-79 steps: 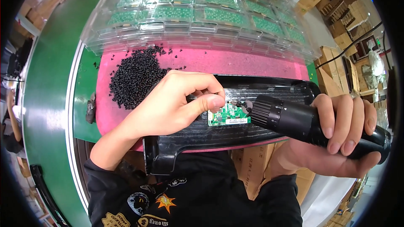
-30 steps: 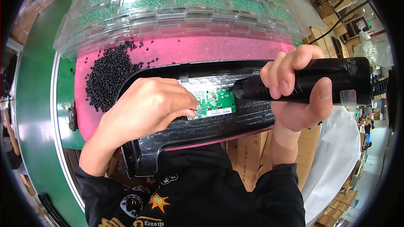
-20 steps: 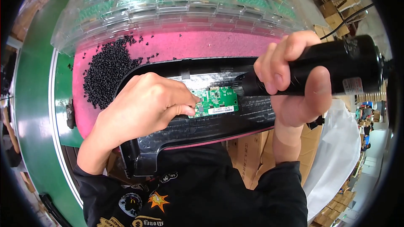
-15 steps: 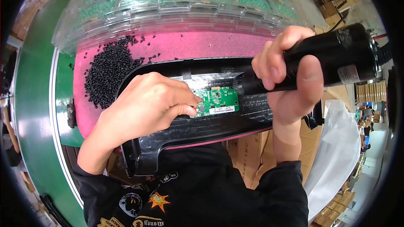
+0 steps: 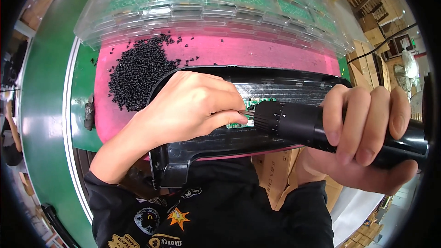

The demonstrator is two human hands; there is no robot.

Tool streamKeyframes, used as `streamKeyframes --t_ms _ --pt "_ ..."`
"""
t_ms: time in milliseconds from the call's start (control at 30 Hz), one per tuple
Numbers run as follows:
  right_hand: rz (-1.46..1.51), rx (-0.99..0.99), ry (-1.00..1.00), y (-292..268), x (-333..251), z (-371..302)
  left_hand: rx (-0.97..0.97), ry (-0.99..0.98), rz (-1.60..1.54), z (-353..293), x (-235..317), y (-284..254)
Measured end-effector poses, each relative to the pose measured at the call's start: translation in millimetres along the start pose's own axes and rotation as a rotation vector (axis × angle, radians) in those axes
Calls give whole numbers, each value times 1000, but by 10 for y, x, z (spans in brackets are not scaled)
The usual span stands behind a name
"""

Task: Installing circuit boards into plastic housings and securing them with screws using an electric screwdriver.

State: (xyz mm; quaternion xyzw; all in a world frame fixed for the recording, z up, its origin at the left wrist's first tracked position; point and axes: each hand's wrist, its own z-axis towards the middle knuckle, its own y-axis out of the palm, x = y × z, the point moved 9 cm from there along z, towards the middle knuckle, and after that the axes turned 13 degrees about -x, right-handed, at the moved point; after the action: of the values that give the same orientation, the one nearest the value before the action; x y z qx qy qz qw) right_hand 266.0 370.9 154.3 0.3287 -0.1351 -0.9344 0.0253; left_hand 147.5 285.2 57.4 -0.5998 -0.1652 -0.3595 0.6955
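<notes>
My right hand is wrapped round a black electric screwdriver, held almost level with its nose pointing left. Its thin metal bit reaches the fingertips of my left hand, which are pinched together. Whatever sits between those fingertips is too small and covered to make out. Below them lies a green circuit board inside a long black plastic housing. My left fingers and the screwdriver's nose hide much of the board.
A heap of small black screws lies on the pink mat, left of the housing. Stacked clear plastic trays with green boards stand behind it. At left is a green tabletop; a cardboard box sits below the housing.
The screwdriver has swung lower and nearer, and its bit has come to my left fingertips. My left hand has lifted off the board's left end, still pinched. The whole view has shifted slightly.
</notes>
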Motion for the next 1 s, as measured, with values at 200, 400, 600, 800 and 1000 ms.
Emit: streamKeyframes --t_ms 200,400,600,800,1000 --pt "-135 -40 73 -2 13 12 -10 -50 20 0 -29 5" --pt "-161 -171 178 43 151 133 -40 -119 25 9 -90 24" --pt "-97 -6 324 -95 546 20 52 -283 110 -65 -219 -59" --pt "-326 68 403 -75 589 -35 49 -349 141 -87 -264 -57" --pt "-444 17 437 -62 692 19 37 -375 127 -96 -263 -59"
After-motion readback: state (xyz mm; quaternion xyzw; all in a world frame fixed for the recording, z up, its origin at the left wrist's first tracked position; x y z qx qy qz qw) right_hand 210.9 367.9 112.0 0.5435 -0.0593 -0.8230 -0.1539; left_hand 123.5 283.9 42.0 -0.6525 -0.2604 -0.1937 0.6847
